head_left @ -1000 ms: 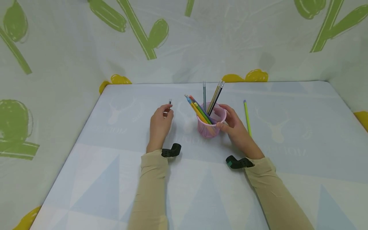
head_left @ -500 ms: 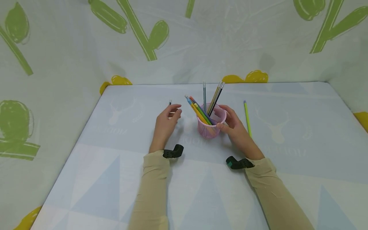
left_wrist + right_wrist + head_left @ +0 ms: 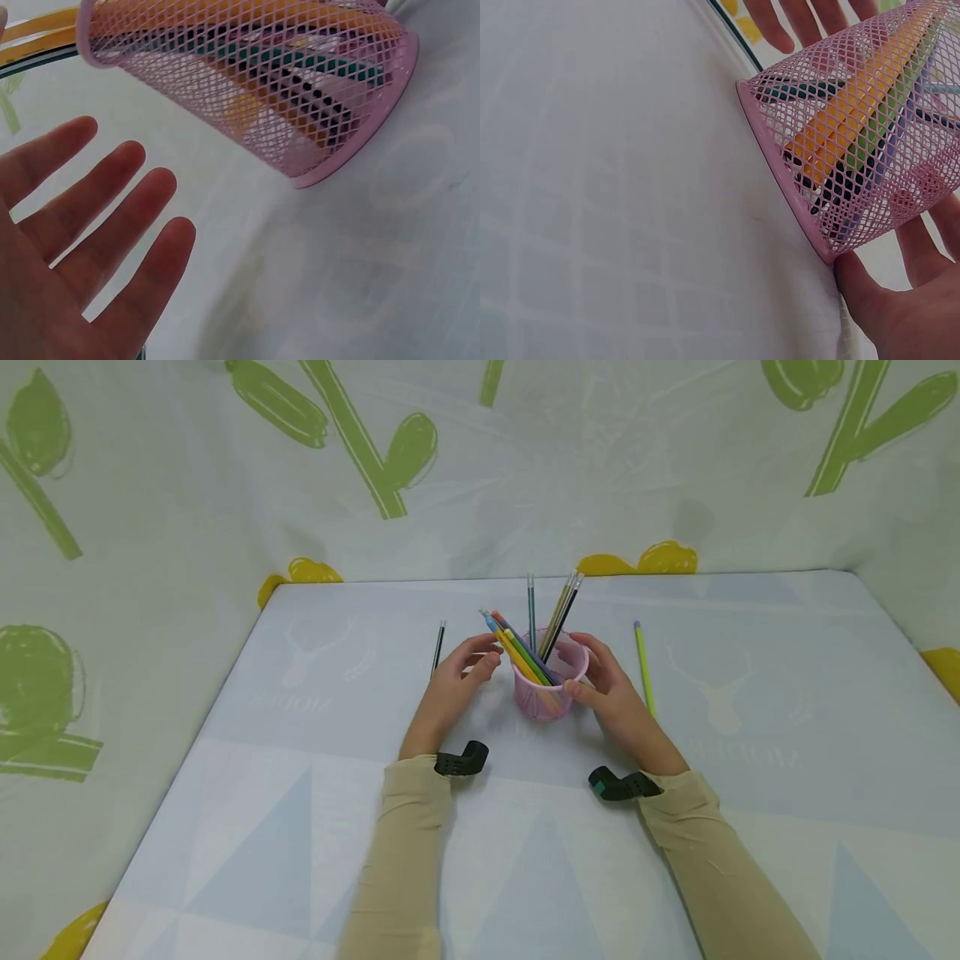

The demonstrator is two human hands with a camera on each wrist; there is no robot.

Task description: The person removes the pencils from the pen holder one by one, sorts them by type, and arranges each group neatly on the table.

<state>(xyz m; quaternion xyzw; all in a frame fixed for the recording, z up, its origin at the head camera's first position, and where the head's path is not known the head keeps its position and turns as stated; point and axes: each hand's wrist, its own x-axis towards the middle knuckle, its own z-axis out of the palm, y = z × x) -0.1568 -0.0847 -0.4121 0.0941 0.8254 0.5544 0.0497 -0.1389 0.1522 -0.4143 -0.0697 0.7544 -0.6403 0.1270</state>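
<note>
Left hand leaves the black pencil for the cup

The left hand (image 3: 453, 688), fingers spread and holding nothing, has moved right since a second ago, baring more of the black pencil (image 3: 438, 647). It is now just beside the cup (image 3: 543, 704), upright nearer the table's (image 3: 300, 827) far edge than its near. The right hand (image 3: 621, 706) grips the cup's right side, unchanged.

The cup (image 3: 546, 700) is pink mesh, a pencil (image 3: 644, 670) lime-green — the tablecloth (image 3: 542, 881) shows blue triangles.
</note>
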